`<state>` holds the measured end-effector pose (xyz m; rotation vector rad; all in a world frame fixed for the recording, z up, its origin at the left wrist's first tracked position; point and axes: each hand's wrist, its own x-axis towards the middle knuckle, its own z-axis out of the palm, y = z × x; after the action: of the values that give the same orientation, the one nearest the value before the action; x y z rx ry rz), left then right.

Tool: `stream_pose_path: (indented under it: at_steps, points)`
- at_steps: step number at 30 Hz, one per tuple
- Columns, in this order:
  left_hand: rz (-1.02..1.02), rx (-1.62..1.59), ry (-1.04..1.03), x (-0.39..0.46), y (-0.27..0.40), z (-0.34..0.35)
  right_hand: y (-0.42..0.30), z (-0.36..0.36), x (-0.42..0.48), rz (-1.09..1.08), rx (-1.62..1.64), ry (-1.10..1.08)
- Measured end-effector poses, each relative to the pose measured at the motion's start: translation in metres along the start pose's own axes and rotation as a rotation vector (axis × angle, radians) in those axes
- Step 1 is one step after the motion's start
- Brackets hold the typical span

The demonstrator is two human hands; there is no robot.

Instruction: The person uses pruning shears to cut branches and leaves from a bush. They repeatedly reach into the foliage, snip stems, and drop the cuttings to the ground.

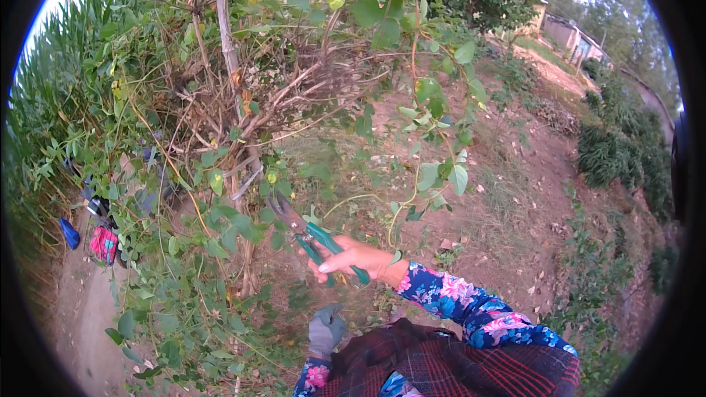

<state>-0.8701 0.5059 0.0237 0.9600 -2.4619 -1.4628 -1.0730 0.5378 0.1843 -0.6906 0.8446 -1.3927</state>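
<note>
My bare right hand point(353, 259) grips the green handles of bypass pruning shears point(309, 240). The shears' metal blades point up and left, parted at the tips, among leaves beside the shrub's woody stem point(251, 168). Lower down, my left hand point(325, 328), in a grey glove, is held near my body by the green foliage. Its fingers look curled, and whether anything is in them I cannot tell. A leafy vine point(436, 127) hangs to the right of the shrub, above my right forearm.
Bare, twiggy branches point(287, 94) spread around an upright pole point(223, 16). Tall green crops point(55, 82) stand at left. A pink bag point(103, 245) and a blue object point(69, 233) are beside a dirt path point(83, 331). A sloping dirt bank point(513, 220) rises at right towards buildings point(573, 38).
</note>
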Motion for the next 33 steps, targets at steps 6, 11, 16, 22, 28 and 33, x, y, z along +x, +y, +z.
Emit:
stream_pose_path:
  at_steps: [6, 11, 16, 22, 28, 33]
  points:
    - [0.083, 0.054, 0.012, 0.012, -0.043, 0.015, -0.001, -0.009, -0.042, -0.065, 0.013, 0.021]
    - [0.021, 0.193, 0.048, 0.013, -0.021, 0.006, 0.002, 0.002, -0.073, -0.091, -0.027, 0.039]
    - [0.176, 0.303, 0.115, 0.011, 0.021, -0.014, 0.012, -0.008, -0.087, -0.171, 0.136, 0.042]
    - [0.272, 0.418, 0.119, 0.020, 0.028, -0.022, -0.016, 0.006, -0.081, -0.344, 0.142, 0.154]
    - [0.332, 0.383, 0.199, 0.018, 0.035, -0.019, -0.060, -0.008, -0.059, -0.486, 0.104, 0.352]
    - [0.221, 0.359, 0.251, 0.010, 0.043, -0.014, -0.081, -0.035, -0.044, -0.496, 0.103, 0.485]
